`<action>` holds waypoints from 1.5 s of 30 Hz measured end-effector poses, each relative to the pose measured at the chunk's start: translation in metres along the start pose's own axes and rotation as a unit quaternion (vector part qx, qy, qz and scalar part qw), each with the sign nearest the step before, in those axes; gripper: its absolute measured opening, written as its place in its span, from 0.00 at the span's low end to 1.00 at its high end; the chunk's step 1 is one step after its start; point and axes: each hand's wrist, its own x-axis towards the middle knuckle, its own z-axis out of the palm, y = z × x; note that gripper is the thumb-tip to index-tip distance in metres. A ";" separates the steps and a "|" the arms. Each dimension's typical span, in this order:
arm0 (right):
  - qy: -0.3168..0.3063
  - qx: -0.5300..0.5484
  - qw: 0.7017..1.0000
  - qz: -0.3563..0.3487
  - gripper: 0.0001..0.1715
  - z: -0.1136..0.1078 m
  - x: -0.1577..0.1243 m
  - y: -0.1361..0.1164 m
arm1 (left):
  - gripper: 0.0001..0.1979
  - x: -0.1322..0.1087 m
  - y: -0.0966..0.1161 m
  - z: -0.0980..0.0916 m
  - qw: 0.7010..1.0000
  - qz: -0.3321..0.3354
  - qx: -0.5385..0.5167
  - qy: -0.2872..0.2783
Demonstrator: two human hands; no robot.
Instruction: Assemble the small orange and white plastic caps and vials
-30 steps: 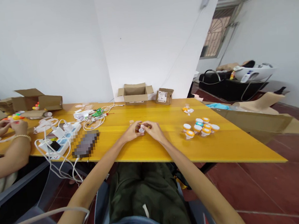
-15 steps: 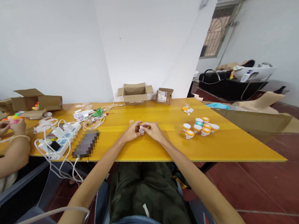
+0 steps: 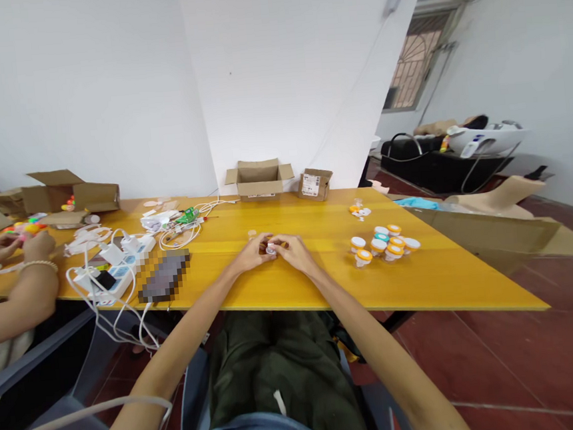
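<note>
My left hand point(image 3: 251, 253) and my right hand point(image 3: 293, 250) meet over the middle of the yellow table point(image 3: 323, 285). Both pinch a small clear-white piece point(image 3: 271, 248) between their fingertips. The piece is too small to name. To the right of my right hand stands a cluster of several small jars with orange and teal lids point(image 3: 382, 243). A tiny tan bit point(image 3: 252, 233) lies just beyond my left hand.
A co-worker's hands point(image 3: 18, 248) work with colourful bits at the far left. A power strip with white cables point(image 3: 115, 267) and a dark phone point(image 3: 164, 276) lie left of me. Open cardboard boxes point(image 3: 259, 178) stand along the wall. Small orange-white parts point(image 3: 359, 211) sit further back.
My hands stay together on the small piece with only slight finger movement. The co-worker's hands at the left shifted a little.
</note>
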 end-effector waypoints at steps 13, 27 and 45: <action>-0.012 -0.013 1.000 -0.010 0.10 -0.003 0.000 0.002 | 0.27 0.001 0.004 0.000 1.000 0.010 -0.003 -0.003; -0.007 -0.033 0.999 0.008 0.07 -0.003 -0.001 -0.003 | 0.22 0.001 0.012 0.001 1.000 0.006 -0.010 -0.016; -0.020 -0.015 1.000 -0.014 0.13 -0.003 0.001 0.003 | 0.14 0.001 0.015 0.000 1.000 -0.007 0.013 -0.012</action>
